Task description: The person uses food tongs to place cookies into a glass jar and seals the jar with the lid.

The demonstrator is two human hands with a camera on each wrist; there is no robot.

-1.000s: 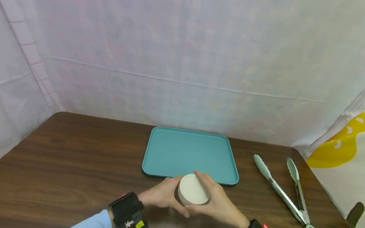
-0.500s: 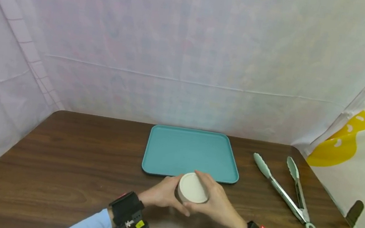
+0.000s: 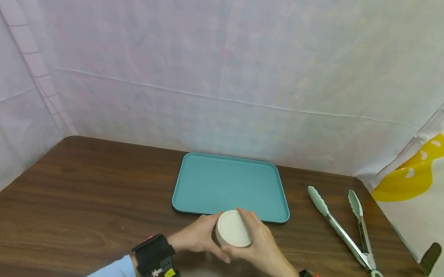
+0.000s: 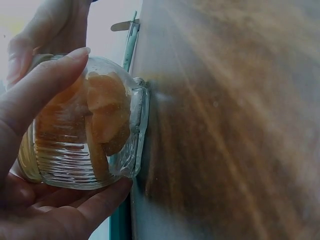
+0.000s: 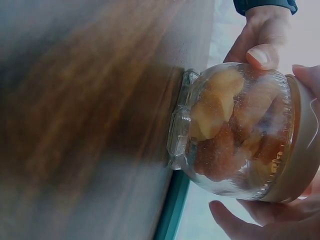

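Note:
A clear glass jar (image 5: 227,132) with an off-white lid (image 3: 234,229) stands upright on the brown table, its foot at the tabletop. Orange and tan pieces (image 4: 107,112) fill much of it; their kind is hard to tell. My left hand (image 3: 200,236) holds the jar's body from the left, with thumb and fingers around the glass in the left wrist view. From the right, my right hand (image 3: 261,246) grips the lid, its fingers curved around the rim. In the head view, both hands and the lid hide the glass body.
Just behind the jar lies a teal tray (image 3: 232,187). Spread tongs (image 3: 346,236) with pale green tips and metal arms rest at the right of the wooden table (image 3: 80,204). White cloth (image 3: 224,63) hangs at the back. A yellow shape (image 3: 408,179) is at the right.

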